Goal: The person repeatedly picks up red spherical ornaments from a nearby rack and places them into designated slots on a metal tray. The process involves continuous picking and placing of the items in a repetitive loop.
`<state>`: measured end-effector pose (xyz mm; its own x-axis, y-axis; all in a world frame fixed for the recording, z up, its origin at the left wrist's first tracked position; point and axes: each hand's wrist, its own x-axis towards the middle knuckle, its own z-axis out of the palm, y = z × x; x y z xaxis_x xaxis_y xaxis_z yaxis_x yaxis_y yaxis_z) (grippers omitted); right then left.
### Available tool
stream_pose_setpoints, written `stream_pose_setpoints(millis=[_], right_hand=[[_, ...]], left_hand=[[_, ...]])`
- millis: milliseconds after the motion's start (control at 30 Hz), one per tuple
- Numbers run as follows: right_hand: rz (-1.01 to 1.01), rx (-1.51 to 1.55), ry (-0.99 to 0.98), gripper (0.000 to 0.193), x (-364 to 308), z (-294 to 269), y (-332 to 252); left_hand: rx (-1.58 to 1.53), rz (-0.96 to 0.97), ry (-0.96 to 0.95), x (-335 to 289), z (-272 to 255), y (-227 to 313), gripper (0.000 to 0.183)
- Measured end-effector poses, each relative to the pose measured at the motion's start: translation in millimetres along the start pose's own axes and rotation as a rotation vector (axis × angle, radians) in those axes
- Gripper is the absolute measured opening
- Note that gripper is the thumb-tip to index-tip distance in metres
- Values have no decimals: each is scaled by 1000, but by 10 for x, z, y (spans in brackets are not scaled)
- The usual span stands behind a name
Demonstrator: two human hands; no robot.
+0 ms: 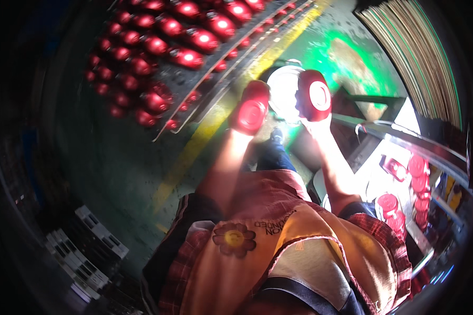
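A person in an orange apron (286,236) holds up two glossy red containers under harsh light, one to a hand, above a green workshop floor (126,173). The left hand (240,135) is closed on the left red container (253,111), its fingers hidden behind it; the right hand (317,126) grips the right red container (316,97) from its near end, fingers partly lost in the glare. Both pieces are held well forward of the body, apart from each other, with a round face turned up toward the wearer, a hold that seems to leave those ends and much of the sides uncovered. Between them shows a white round object (283,86), too bright to read. Ahead and to the left, rows of shiny red pieces (189,37) stand close together on a dark rack with metal rails (210,72), a spacing that probably saves room while keeping each one reachable. At right, a brightly lit surface (367,167) carries more red containers (389,203), some apparently stacked, within easy turning distance. A yellow line (186,152) crosses the floor beside the rack; a thick stack of sheets (415,52), apparently cardboard, fills the far right, and pale slotted pieces (71,257) lie in shadow at lower left.
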<state>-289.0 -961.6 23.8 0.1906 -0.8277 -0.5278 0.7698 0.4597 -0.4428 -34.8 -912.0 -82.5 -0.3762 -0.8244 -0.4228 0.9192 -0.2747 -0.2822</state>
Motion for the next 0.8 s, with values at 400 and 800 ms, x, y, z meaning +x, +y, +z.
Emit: stream_pose_setpoints(millis=[400, 800], right_hand=[[348, 939, -504, 70, -166, -88, -586], [-294, 620, -488, 38, -2465, -460, -765]], left_hand=[[-295, -292, -284, 395, 1059, -1050, 70], [-10, -629, -259, 147, 920, -1271, 79]])
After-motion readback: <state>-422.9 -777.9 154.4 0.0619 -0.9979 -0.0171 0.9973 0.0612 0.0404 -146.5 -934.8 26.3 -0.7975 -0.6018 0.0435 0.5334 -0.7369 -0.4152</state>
